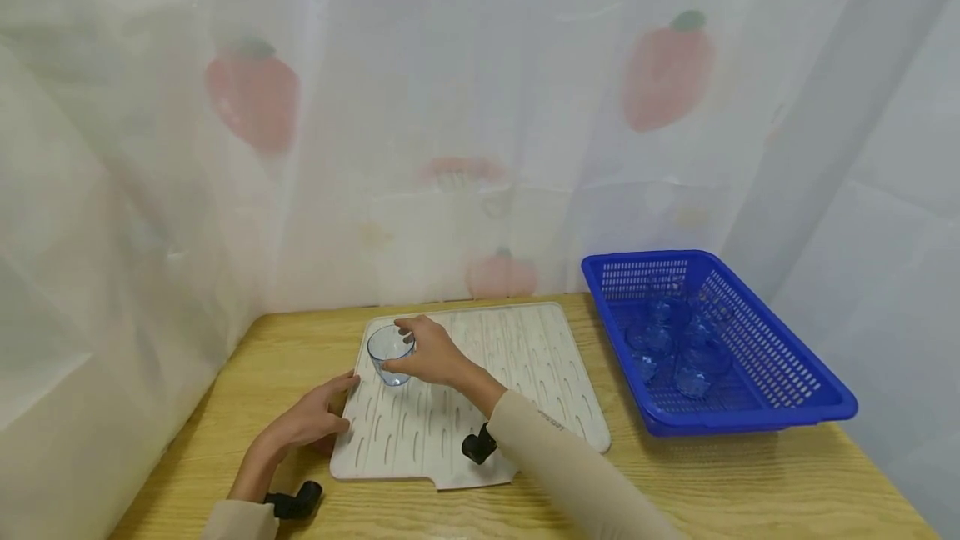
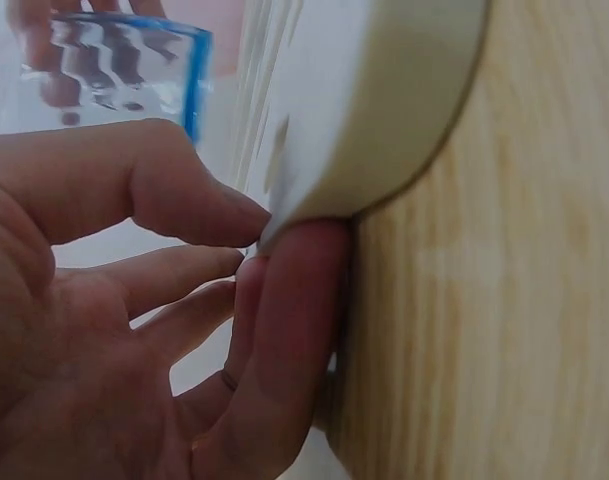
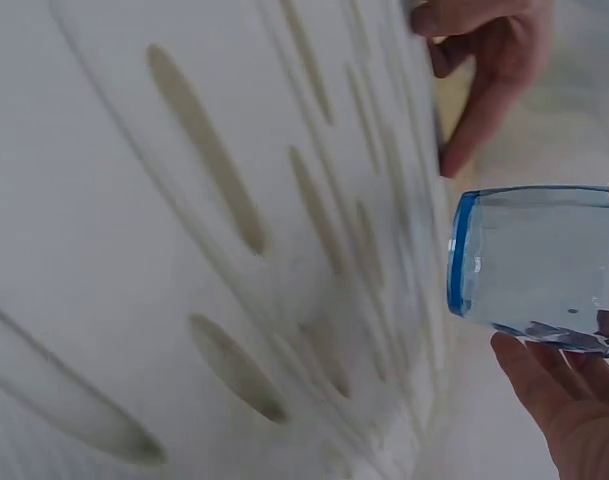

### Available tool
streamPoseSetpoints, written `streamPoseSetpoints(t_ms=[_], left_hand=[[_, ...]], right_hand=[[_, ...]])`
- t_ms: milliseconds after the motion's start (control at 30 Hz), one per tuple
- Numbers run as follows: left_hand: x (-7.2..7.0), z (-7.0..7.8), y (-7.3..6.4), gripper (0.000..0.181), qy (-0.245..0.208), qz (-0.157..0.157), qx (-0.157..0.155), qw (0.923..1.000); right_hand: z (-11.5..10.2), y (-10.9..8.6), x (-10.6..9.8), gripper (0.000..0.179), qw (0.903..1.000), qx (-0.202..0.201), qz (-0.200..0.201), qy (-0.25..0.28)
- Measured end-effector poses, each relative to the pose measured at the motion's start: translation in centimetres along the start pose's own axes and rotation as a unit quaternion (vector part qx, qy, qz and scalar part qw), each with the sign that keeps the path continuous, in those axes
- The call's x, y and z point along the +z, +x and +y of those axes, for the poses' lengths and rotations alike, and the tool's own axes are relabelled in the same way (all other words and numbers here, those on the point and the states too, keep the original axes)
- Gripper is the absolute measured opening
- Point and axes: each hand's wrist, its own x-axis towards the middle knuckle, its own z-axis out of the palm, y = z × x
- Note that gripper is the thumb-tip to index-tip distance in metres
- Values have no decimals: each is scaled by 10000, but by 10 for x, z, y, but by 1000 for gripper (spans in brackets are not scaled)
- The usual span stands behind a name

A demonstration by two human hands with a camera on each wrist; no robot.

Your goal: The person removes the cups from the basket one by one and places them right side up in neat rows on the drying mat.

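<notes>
A clear, blue-tinted drinking glass [image 1: 382, 356] stands upright over the left part of a white draining board [image 1: 517, 382]. My right hand [image 1: 435, 353] holds this glass from its right side, thumb and fingers around the wall. Its blue-edged base faces the board in the right wrist view; whether it touches the surface I cannot tell. My left hand [image 1: 303, 423] is at the board's left edge. Seen in the left wrist view, thumb and fingers of the left hand [image 2: 134, 300] pinch the rim of the board [image 2: 404, 120].
A blue plastic basket [image 1: 750, 422] stands on the right of the wooden table [image 1: 277, 348], with several clear glasses [image 1: 693, 365] in it. White sheeting with strawberry prints [image 1: 255, 98] hangs behind and at the left.
</notes>
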Motion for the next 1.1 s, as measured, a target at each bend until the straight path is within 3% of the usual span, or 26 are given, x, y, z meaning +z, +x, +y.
streamPoseSetpoints(t_ms=[367,633,800,1100], left_hand=[[0,-1,0,85,23,19,196,9998],[1,0,-2,84,26,56,178,9998],[0,-1,-2,85,24,55,76,10000],[0,-1,-1,85,-167,-28,-22,9999]], right_hand=[[5,8,26,77,9997,22,105,-208],[7,10,29,77,9998,-13,120,-157],[8,10,27,78,9999,59,-93,100],[10,13,32,82,9994,223,-239,-56]])
